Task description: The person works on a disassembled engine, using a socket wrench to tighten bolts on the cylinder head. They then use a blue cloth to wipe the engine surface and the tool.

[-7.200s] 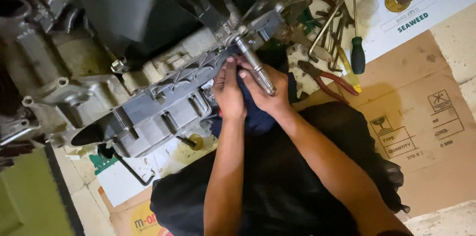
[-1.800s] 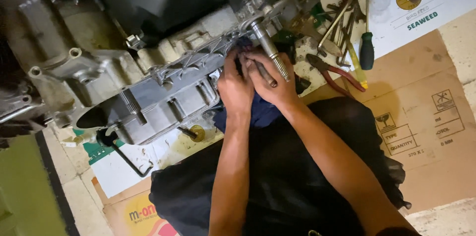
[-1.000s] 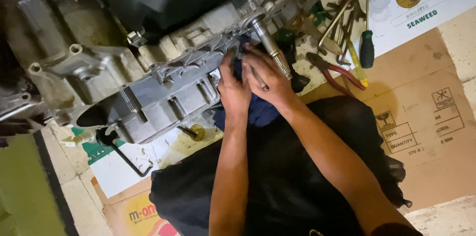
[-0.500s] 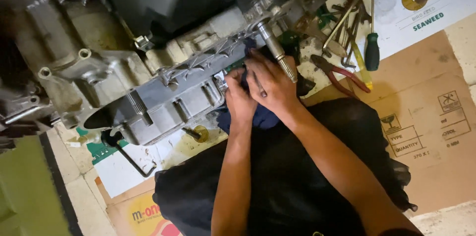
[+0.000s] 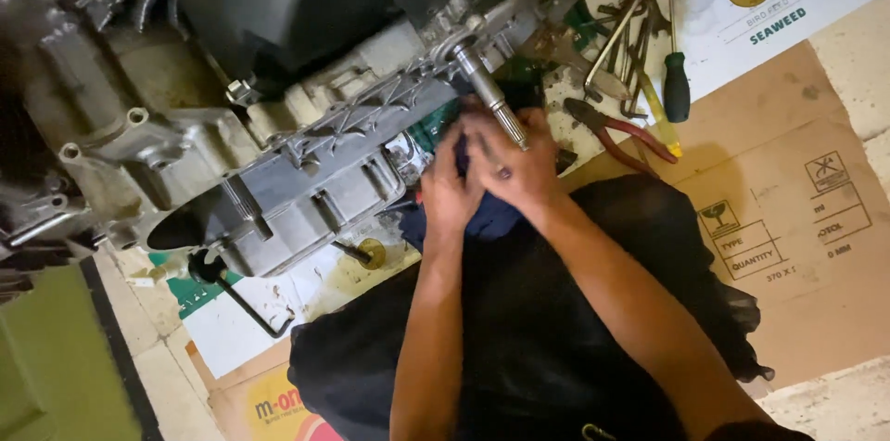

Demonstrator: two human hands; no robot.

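A grey metal engine case (image 5: 306,177) lies on the floor in front of me, with a steel shaft (image 5: 489,98) sticking out of its right end. My left hand (image 5: 447,189) and my right hand (image 5: 515,167) are pressed together just below that shaft, both closed around a dark blue cloth (image 5: 482,217). The right hand's fingers lie against the shaft's tip. What the cloth covers is hidden.
Loose hand tools lie at the upper right: red-handled pliers (image 5: 619,133), a green-handled screwdriver (image 5: 676,84), several wrenches (image 5: 623,24). Flattened cardboard (image 5: 797,218) covers the floor to the right. A green box (image 5: 56,367) stands at the lower left. My dark-clothed lap fills the bottom centre.
The view has drifted slightly, so the engine case and tools sit a little further right and up. Both hands stay at the shaft with the cloth, shifting only slightly.
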